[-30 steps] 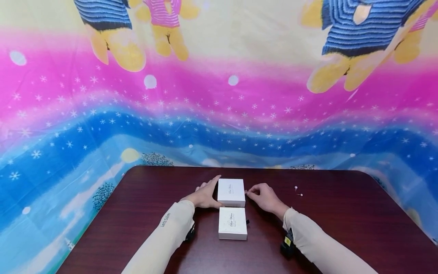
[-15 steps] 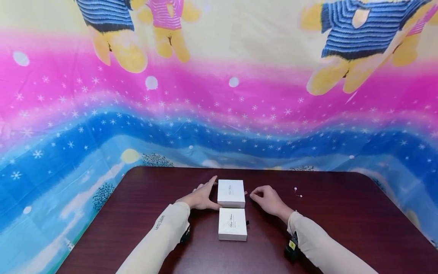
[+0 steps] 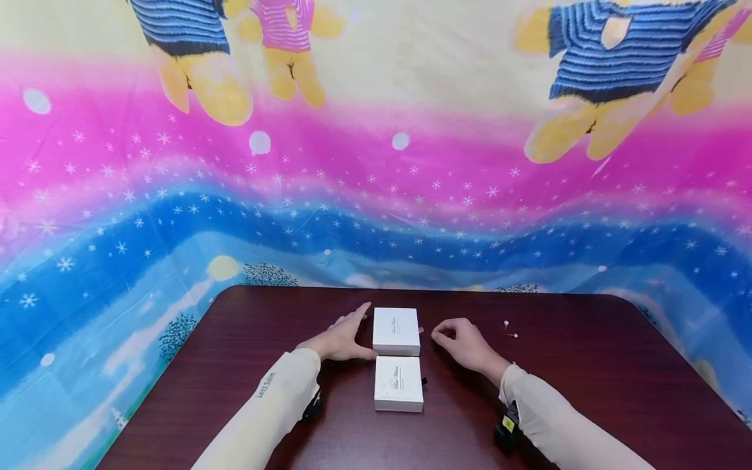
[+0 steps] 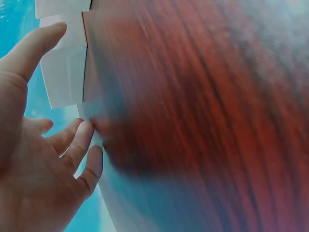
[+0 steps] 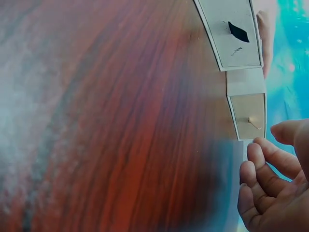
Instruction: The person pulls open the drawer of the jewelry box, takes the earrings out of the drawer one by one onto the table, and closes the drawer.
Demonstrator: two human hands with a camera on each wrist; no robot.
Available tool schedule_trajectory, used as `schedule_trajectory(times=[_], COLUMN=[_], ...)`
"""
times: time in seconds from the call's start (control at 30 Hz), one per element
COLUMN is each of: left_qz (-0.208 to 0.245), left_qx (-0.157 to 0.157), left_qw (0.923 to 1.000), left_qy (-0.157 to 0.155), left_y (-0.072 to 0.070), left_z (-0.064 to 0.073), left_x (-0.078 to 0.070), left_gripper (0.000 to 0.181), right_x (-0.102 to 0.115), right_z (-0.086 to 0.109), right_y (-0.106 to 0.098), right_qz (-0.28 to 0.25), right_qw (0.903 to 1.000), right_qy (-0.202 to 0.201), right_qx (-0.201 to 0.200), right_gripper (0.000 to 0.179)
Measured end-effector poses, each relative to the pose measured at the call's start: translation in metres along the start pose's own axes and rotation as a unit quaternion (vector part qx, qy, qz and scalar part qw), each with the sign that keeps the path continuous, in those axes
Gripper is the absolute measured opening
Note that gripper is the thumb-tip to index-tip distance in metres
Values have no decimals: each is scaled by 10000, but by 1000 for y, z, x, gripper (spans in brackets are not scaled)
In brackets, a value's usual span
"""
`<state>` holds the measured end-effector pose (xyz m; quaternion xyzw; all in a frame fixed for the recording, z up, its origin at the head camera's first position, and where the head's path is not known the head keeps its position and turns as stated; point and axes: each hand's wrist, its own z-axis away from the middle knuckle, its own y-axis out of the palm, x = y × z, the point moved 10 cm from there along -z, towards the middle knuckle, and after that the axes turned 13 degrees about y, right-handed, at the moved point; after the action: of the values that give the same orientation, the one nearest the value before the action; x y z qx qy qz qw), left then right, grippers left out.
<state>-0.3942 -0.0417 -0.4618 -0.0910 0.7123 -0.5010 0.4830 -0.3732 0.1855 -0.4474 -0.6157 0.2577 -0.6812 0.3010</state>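
Two white boxes with printed lids lie one behind the other on the dark wood table. My left hand [image 3: 341, 339] is spread at the left side of the far box [image 3: 396, 326], its thumb near that box's front corner. To the right, my right hand [image 3: 467, 343] has its thumb and fingers bent and holds nothing. A small pinkish pull tab [image 3: 421, 330] sticks out of the far box toward it. The near box [image 3: 399, 382] has a black pull tab [image 5: 239, 32] on its right face, plain in the right wrist view.
Two small pins with pale round heads, one of them a white-headed pin [image 3: 506, 324], lie right of my right hand. The brown table [image 3: 587, 378] has rounded far corners, and a printed cloth [image 3: 376, 196] hangs behind it.
My right hand has let go of the far box's pull tab and moved a little to the right. My left hand has drawn slightly left, away from the box. The boxes stay put.
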Motion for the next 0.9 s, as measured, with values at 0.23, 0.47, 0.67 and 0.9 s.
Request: schedule_trajectory(times=[0.23,0.47,0.67,0.9], left_qz=[3,-68,4,-62], left_qx=[-74,-158,-195,-193], left_qw=[9999,9998,9998,9996], left_qy=[89,105,88,173], left_y=[-4,-7,-10,-10], left_z=[5,8,11,16], left_x=[-1,1,-1,-5], left_gripper=[99,91,84,76], right_x=[-2,-4,-5,-2], right_z=[4,8,11,17], right_y=[-3,-5,-6,-8], right_qz=[-21,-4,10,38], right_qw=[10000,10000,9999,9998], right_qy=[12,-58,-124,-212], right_qx=[12,55,63,42], right_gripper=[17,17,16,16])
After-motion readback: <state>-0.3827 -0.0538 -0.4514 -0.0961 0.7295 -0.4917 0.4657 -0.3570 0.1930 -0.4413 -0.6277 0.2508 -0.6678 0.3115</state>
